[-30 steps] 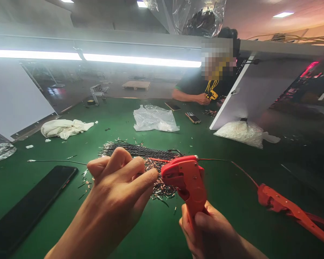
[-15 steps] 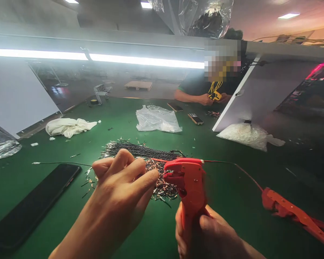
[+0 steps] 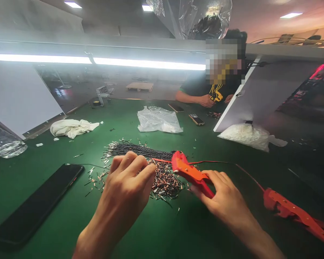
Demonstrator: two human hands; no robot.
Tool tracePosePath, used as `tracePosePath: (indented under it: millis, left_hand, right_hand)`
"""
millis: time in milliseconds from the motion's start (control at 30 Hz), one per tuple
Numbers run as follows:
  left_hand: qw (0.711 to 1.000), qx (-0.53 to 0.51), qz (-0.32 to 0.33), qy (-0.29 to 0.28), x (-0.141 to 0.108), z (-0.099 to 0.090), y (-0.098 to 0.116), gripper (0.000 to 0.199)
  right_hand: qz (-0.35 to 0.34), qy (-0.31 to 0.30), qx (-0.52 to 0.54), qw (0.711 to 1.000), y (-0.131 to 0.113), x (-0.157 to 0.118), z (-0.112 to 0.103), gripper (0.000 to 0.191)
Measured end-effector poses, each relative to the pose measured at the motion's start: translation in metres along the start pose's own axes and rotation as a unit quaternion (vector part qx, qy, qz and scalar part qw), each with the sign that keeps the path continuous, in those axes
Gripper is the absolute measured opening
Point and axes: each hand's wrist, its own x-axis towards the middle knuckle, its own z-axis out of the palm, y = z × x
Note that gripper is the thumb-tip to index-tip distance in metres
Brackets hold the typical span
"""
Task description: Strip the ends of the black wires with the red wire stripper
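My left hand [image 3: 128,181] is closed in a pinch, palm down, over the near side of a pile of wire offcuts. A thin dark wire [image 3: 95,165] runs out from it to the left, past the top of a phone; the fingertips' grip is hidden. In my right hand [image 3: 226,194] is a red-orange wire stripper [image 3: 193,172], tilted with its head up and left, near the right edge of the pile. Copper and black wire offcuts [image 3: 166,183] are heaped between the hands. Behind them lies a bundle of black wires [image 3: 140,149] with bare, silvery ends.
A black phone [image 3: 37,205] lies at left, a second red stripper [image 3: 297,210] at right. Farther back are a white cloth [image 3: 72,127], a clear plastic bag [image 3: 159,120] and a bag of white bits [image 3: 248,136]. Across the table a person holds a yellow tool [image 3: 216,95].
The wire stripper has turned from upright to tilted and shifted right, with my right hand now gripping from the side. The left hand's wire has drawn rightward, uncovering more offcuts.
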Motion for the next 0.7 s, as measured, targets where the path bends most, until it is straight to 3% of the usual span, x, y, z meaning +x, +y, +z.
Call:
tracePosePath:
  millis: [133, 367, 533, 700]
  left_hand:
    - [0.999, -0.035, 0.015, -0.033, -0.003, 0.007, 0.005, 0.019]
    - [0.993, -0.053, 0.042, -0.098, -0.013, 0.031, 0.023, 0.027]
    - [0.992, -0.055, 0.044, -0.105, -0.016, 0.046, 0.025, 0.027]
    - [0.996, 0.018, 0.025, -0.082, -0.008, 0.042, 0.017, 0.024]
  right_hand:
    - [-0.070, -0.042, -0.115, 0.990, -0.003, -0.004, 0.010, 0.041]
    - [-0.173, -0.087, -0.171, 0.966, -0.020, -0.016, 0.026, 0.061]
    - [-0.191, -0.081, -0.146, 0.967, -0.015, -0.020, 0.038, 0.058]
    - [-0.140, -0.091, -0.005, 0.986, -0.015, -0.015, 0.023, 0.064]
